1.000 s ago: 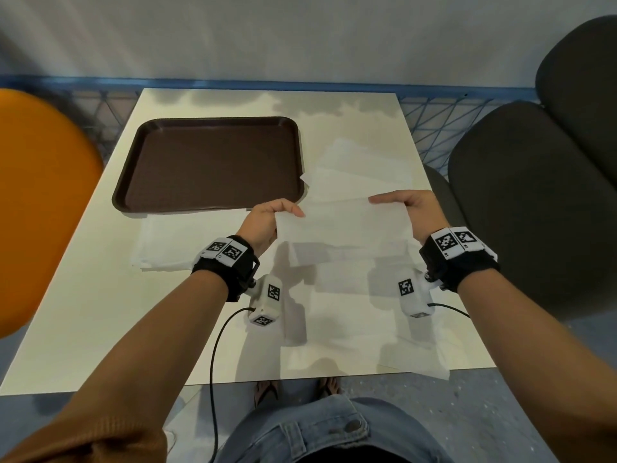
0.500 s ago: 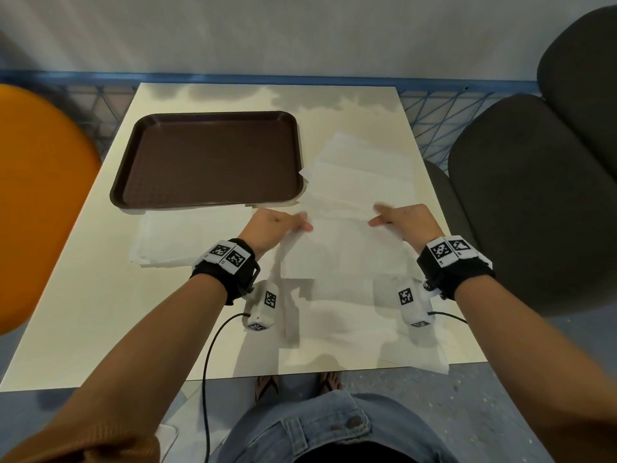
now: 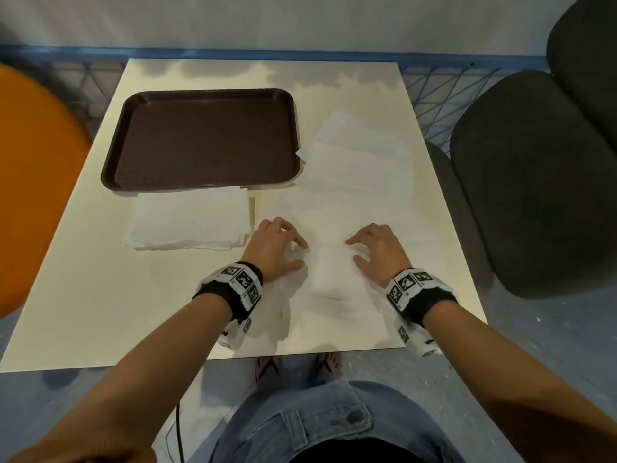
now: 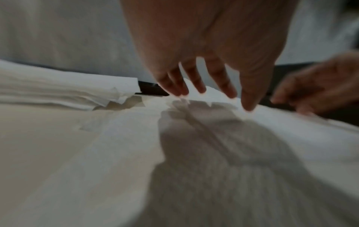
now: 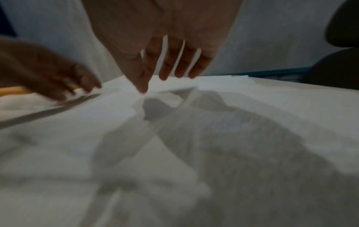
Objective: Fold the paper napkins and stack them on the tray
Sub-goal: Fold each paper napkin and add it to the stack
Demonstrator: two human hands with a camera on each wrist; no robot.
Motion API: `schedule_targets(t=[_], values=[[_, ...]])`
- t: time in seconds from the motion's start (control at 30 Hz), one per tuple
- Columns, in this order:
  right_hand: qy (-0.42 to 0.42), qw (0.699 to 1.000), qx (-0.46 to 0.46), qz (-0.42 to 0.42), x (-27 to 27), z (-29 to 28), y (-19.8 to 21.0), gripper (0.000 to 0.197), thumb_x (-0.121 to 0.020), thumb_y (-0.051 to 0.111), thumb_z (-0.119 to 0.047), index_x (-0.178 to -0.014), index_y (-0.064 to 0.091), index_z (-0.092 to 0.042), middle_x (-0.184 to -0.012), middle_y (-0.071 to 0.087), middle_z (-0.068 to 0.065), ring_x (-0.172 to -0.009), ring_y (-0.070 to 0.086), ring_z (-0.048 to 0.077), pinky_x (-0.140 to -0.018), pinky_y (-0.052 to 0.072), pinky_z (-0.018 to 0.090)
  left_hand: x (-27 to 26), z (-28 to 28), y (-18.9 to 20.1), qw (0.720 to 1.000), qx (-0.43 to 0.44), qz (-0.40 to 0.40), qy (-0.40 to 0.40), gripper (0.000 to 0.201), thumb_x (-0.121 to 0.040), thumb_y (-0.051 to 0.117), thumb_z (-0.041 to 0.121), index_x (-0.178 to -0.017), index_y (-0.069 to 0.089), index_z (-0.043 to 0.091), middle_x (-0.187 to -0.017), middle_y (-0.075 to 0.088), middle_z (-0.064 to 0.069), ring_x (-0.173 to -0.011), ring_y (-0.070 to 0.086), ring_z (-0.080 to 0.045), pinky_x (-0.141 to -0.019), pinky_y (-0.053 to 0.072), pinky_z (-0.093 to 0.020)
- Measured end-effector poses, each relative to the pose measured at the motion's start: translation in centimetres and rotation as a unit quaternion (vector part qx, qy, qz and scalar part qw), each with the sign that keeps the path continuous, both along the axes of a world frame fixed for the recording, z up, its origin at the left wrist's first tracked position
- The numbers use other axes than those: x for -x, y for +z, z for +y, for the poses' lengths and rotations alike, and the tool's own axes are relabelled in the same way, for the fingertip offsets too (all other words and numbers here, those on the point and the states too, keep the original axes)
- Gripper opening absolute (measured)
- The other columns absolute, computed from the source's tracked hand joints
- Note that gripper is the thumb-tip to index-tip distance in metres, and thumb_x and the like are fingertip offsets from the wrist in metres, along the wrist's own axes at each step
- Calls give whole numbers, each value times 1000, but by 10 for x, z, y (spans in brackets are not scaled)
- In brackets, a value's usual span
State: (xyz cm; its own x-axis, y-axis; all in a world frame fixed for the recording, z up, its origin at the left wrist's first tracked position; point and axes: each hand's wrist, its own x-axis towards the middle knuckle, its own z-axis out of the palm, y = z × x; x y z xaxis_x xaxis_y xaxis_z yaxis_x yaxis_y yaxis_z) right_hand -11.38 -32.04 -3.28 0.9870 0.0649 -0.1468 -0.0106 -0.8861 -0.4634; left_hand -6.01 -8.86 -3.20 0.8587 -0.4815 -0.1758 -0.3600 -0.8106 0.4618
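Nearest you: your lap in faded blue denim jeans (image 3: 320,426), and two feet in sandals (image 3: 297,364) on the grey floor below the worktop edge.

Cream rectangular worktop (image 3: 100,295): carries everything listed below.

White paper napkin (image 3: 330,272), near edge, right of centre: spread flat on the worktop, with a narrower folded band lying between your two hands.

Your left hand (image 3: 275,250): fingers spread and only loosely bent, fingertips down on the napkin's left part, nothing gripped. The left wrist view shows the fingers (image 4: 196,83) fanned, tips at the paper; blurred.

Your right hand (image 3: 377,250): fingers likewise spread, tips resting on the napkin's right part, holding nothing. In the right wrist view its fingers (image 5: 170,64) hang straight to the sheet.

Stack of white folded paper napkins (image 3: 190,220): left of your left hand, just beside the tray's near rim.

Loose pile of white unfolded paper napkins (image 3: 360,162): beyond your hands, right of the tray, one corner touching its right rim.

Dark brown rectangular plastic tray (image 3: 110,168): far left, bare inside.

Off the worktop: orange rounded seat (image 3: 36,182) at left, dark grey upholstered chair (image 3: 534,182) at right.
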Motion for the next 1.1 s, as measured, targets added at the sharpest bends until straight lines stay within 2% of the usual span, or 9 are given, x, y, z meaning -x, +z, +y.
schedule_targets(t=[0.1, 0.2, 0.3, 0.43, 0.53, 0.7, 0.83, 0.93, 1.1], values=[[101, 994, 23, -47, 9, 20, -13, 42, -88, 56, -12, -130, 54, -9, -137, 51, 9, -132, 41, 26, -112, 27, 37, 12, -8, -11, 989, -28, -98, -107, 53, -85, 44, 49, -129, 57, 22, -136, 53, 0, -130, 41, -27, -103, 28, -39], [174, 982, 68, 7, 9, 33, -18, 49, -97, 42, -14, -143, 32, -4, -152, 29, 12, -143, 24, 23, -116, 12, 28, 19, -15, -24, 965, -145, -78, -206, 70, -94, 11, 53, -150, 20, 13, -157, 22, -3, -145, 17, -17, -116, 7, -39], [167, 976, 122, 64, 7, 27, -17, 48, -101, 29, -22, -148, 22, -11, -158, 13, 3, -145, 12, 14, -117, 7, 26, 19, -9, -24, 951, -228, -31, -206, 63, -101, 11, 47, -152, 2, 12, -160, 3, -4, -147, 3, -14, -117, -6, -38], [96, 987, 117, 48, 2, 18, -9, 42, -100, 35, -31, -135, 48, -14, -146, 42, 1, -133, 39, 18, -107, 35, 32, 9, 1, -13, 951, -236, -75, -187, 53, -102, 16, 40, -147, 27, 15, -154, 29, -2, -142, 25, -20, -117, -1, -42], [65, 991, 100, 56, -12, 26, -6, 43, -95, 48, -35, -132, 49, -12, -132, 49, 7, -124, 41, 23, -100, 39, 36, 1, -8, -5, 962, -210, -108, -138, 36, -99, 34, 42, -122, 54, 23, -119, 61, 1, -117, 49, -22, -109, 17, -40], [40, 984, 131, 118, -33, 39, -2, 42, -85, 61, -44, -117, 55, -19, -120, 49, 3, -118, 40, 23, -96, 35, 35, -7, -19, -7, 982, -185, -44, -17, 51, -84, 54, 60, -125, 51, 29, -126, 49, 1, -119, 38, -24, -97, 28, -41], [31, 995, -42, 86, -45, 34, 12, 21, -79, 71, -33, -88, 62, -16, -91, 49, 2, -100, 47, 26, -80, 32, 29, -19, -5, 4, 990, 8, 101, 97, 38, -81, 65, 53, -103, 64, 23, -105, 60, 0, -104, 53, -23, -86, 42, -36], [1, 990, -137, 40, -59, 37, 26, 24, -82, 70, -27, -91, 64, -6, -91, 52, 4, -90, 46, 18, -72, 26, 21, -23, 20, 21, 911, 278, 206, 226, 14, -78, 76, 30, -83, 66, 22, -89, 67, 0, -88, 64, -22, -79, 53, -34], [-17, 999, -28, 40, -84, 42, 16, 36, -90, 58, -31, -122, 55, -17, -127, 52, 5, -121, 44, 23, -100, 36, 36, -37, 84, 36, 835, 364, 128, 391, 15, -83, 71, 23, -87, 67, 9, -85, 66, -7, -81, 61, -21, -67, 52, -26]])
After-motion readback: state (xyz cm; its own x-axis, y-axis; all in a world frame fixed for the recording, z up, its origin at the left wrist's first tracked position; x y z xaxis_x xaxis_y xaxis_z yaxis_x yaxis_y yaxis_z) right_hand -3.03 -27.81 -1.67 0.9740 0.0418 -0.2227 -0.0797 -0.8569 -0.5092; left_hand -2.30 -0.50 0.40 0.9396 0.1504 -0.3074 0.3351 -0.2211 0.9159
